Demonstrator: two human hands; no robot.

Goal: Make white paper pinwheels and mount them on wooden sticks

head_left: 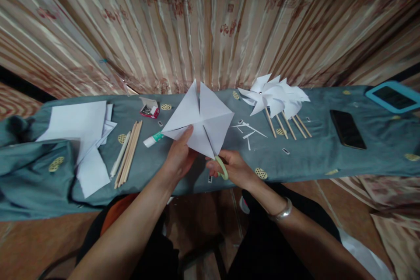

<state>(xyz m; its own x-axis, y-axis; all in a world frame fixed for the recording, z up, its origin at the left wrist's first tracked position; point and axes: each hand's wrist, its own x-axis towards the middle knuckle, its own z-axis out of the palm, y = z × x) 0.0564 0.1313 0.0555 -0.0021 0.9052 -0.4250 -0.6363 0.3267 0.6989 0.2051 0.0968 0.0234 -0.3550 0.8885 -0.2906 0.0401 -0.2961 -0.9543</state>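
A square sheet of white paper (213,113), turned corner-up, has slits running in from its corners toward the middle. My left hand (180,153) pinches its lower left part, thumb on top and fingers underneath. In my right hand (232,166) are scissors (222,169) with a pale green handle, at the bottom corner of the sheet where a slit lies open. Most of the blades are hidden by the paper. Thin white paper scraps (247,131) lie to the right of the sheet. A glue stick (153,139) lies just left of it.
Several white paper pinwheels (275,96) on wooden sticks lie at the back right. A phone (348,129) and a blue-framed tablet (395,96) are farther right. Wooden sticks (129,155), paper sheets (77,124) and a small red box (149,108) are left, on the green cloth (308,162).
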